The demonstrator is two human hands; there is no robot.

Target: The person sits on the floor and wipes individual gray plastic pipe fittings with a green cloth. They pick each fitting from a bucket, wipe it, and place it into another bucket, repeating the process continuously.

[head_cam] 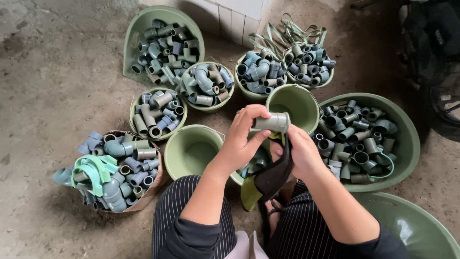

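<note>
Grey plastic pipe coupling [271, 123], pinched by the left hand [242, 139] above two empty green buckets [189, 148]; right hand [299, 151] clasps a dark cloth [273, 175] beneath it. Risk: fingertip grip may slip, dropping the fitting into the wrong sorted bucket.

A single head-worn camera looks steeply down from above the seated person's lap, facing forward across the concrete floor [52, 72]. It sits close: the left hand [242, 139] and right hand [302, 151] fill the centre of the view, with striped knees at the bottom edge. The tubs and buckets of pipe fittings fan out ahead, reaching a tiled wall base [235, 17] at the top edge. No second view shares this scene.
</note>
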